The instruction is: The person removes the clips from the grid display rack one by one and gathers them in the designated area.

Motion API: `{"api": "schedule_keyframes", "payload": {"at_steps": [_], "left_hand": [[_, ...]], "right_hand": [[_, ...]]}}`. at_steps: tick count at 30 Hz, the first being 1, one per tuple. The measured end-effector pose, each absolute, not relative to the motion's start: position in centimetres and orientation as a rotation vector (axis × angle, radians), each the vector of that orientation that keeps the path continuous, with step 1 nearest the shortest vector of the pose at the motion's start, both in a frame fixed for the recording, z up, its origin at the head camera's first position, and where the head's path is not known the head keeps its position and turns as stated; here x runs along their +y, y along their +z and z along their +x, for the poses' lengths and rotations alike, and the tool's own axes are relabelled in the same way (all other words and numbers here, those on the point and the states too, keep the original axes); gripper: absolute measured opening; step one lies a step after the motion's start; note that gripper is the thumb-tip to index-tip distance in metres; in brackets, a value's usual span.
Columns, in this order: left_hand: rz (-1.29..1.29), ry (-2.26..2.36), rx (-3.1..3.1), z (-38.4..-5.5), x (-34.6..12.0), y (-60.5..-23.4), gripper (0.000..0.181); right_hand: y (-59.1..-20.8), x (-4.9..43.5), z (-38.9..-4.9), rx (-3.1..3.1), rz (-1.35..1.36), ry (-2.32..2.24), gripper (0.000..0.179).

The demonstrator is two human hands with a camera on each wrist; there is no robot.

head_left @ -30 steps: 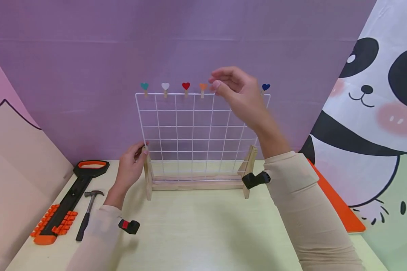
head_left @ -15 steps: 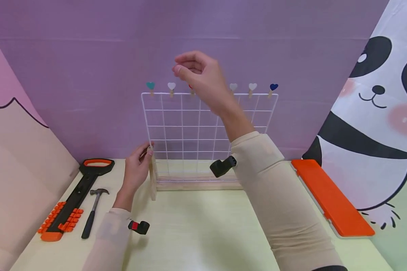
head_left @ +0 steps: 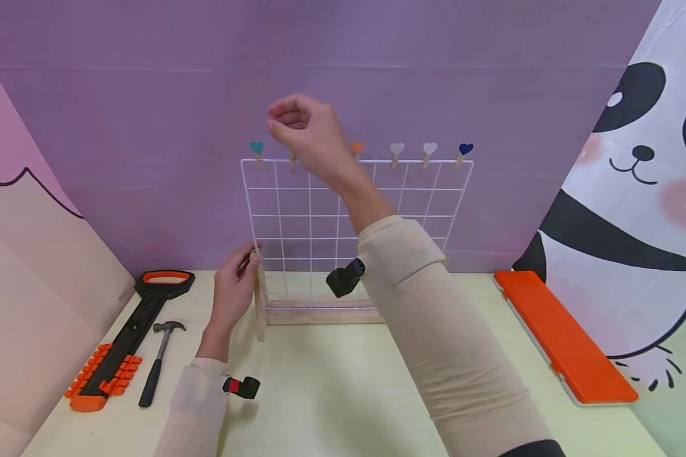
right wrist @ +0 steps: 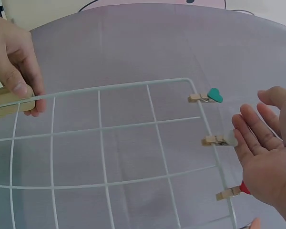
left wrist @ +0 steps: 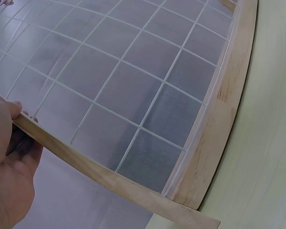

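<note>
A white wire grid (head_left: 280,188) stands upright in a wooden stand (head_left: 314,317). My left hand (head_left: 232,292) grips the top of the stand's left upright (left wrist: 100,174), thumb on one side and fingers on the other. Along the grid's top wire sit small clothespins with hearts: teal (head_left: 256,147), orange (head_left: 357,148), two pale ones (head_left: 397,149) and dark blue (head_left: 465,149). My right hand (head_left: 314,136) is raised over the top wire, fingers loosely bent, holding nothing. It hides a white-heart clothespin (right wrist: 219,140) and a red-heart one (right wrist: 231,192) from the head view; both show in the right wrist view.
Left on the table lie a claw hammer (head_left: 159,365) and a long black tool (head_left: 131,324) with an orange-lined handle and orange pieces along its sides. A flat orange case (head_left: 566,336) lies at the right. A purple backdrop (head_left: 148,127) hangs behind the grid.
My right hand has moved left above the top wire, from near the orange heart to above the white and red ones. The left hand keeps its grip; the head view has shifted slightly.
</note>
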State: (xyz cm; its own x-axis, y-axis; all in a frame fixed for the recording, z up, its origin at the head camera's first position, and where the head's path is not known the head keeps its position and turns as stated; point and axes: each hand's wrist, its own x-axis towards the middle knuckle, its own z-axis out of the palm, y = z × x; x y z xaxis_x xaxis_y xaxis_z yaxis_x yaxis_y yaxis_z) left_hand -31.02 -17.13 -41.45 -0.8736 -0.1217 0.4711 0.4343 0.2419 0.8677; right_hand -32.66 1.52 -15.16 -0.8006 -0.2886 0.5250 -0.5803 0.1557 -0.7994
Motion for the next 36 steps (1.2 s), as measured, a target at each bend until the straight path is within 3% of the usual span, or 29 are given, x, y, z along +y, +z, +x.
{"api": "schedule_keyframes", "payload": {"at_steps": [36], "left_hand": [[-0.327, -1.606, -2.064, -30.7, -16.8, -41.3, 0.040]], "right_hand": [[-15.5, -0.5, -32.9, -2.445, 0.737, 1.348, 0.018]]}}
